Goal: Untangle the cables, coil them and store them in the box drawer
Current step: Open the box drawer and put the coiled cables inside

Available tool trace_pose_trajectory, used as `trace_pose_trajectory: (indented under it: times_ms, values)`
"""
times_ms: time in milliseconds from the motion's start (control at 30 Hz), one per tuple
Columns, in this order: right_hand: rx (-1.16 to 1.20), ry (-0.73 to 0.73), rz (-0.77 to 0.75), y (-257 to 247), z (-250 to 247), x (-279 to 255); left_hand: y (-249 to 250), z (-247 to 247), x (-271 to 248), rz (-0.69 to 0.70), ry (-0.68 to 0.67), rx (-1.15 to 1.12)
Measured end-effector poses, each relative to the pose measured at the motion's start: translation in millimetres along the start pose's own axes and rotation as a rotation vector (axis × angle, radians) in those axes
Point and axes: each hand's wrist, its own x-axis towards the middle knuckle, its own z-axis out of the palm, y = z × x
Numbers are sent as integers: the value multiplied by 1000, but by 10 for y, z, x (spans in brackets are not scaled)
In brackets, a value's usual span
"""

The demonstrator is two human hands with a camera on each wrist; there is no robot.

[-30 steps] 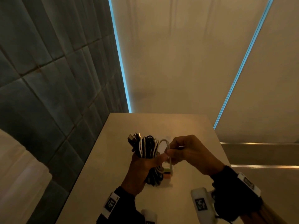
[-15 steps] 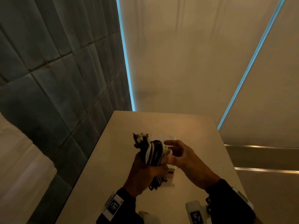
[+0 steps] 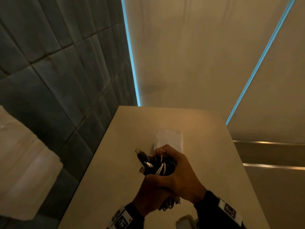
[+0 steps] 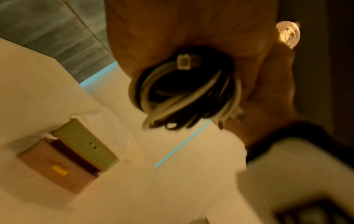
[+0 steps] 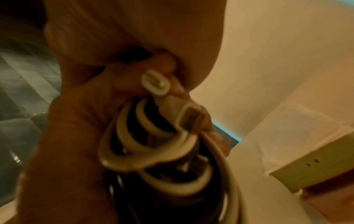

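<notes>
The room is dim and warm-lit: a dark grey-green tiled wall [image 3: 54,76] rises on the left, and pale beige panels [image 3: 189,52] fill the rest, edged by two thin strips of blue light [image 3: 132,63], one in the corner by the tiles and one slanting down on the right. In front of the panels stands a smooth beige table [image 3: 115,179], long and narrow in the head view, with a pale rounded form at the far left edge of the picture that cannot be made out. On the table, just beyond the hands, sits a small white box [image 3: 170,139]; the left wrist view shows its front with a green drawer [image 4: 86,144] and a brownish drawer [image 4: 53,166] bearing a yellow tab, the two side by side. Above the table, near its middle, both hands hold the cable bundle [image 3: 161,166], a tight coil of black and white cords wound together, with several plug ends sticking out toward the tiled wall. The left hand [image 3: 148,195] grips the bundle from below, fingers wrapped around it, loops of cord hanging out beneath the palm. The right hand [image 3: 179,176] is curled over the top of the bundle, and the right wrist view shows its fingertips [image 5: 172,89] pinching a white plug [image 5: 189,115] against the coil.
</notes>
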Motion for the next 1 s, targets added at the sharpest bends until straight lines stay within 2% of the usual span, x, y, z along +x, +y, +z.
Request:
trace_pose_trajectory:
  times_ms: [100,167,233,267,300,367,433,500,567,667,700,767,800,833,867,900,933,1000]
  values:
    - [44,38,7,121,180,-99,-253,-30,-103,-50,15,107]
    - [92,71,70,242,279,-142,-351,-101,-166,11,-34,-20]
    - [202,9,193,424,324,-168,-443,-216,-176,25,78,-212]
    - [293,-41,254,550,329,-180,-502,-251,-192,-41,75,-280]
    - [414,-62,321,705,321,-188,-584,-304,-195,-107,115,-248]
    - [645,82,518,1092,276,-173,-748,-419,-190,-117,176,-76]
    - [661,322,731,1547,186,-135,-803,-468,-209,-83,188,-80]
    - [632,486,889,1919,100,-81,-829,-479,-240,-67,181,-111]
    - [628,549,957,2113,72,16,-974,-534,-244,-73,167,-189]
    - [600,574,1003,2215,83,197,-1000,-564,-336,-149,159,-161]
    - [589,580,1018,2257,77,241,-1014,-579,-393,-203,171,-78]
    - [567,598,1037,2330,64,295,-1084,-622,-433,-408,178,74]
    - [562,606,1041,2354,60,307,-1046,-668,-491,-406,97,-22]
    - [550,618,1042,2375,60,306,-979,-699,-515,-209,3,-72]
    - [530,627,1045,2371,69,296,-941,-802,-463,4,152,-52]
    - [512,637,1046,2371,87,272,-978,-786,-453,9,284,-301]
    - [503,640,1043,2349,117,237,-1062,-759,-420,34,296,-457]
    - [488,635,1030,2327,183,115,-1181,-789,-387,120,221,-532]
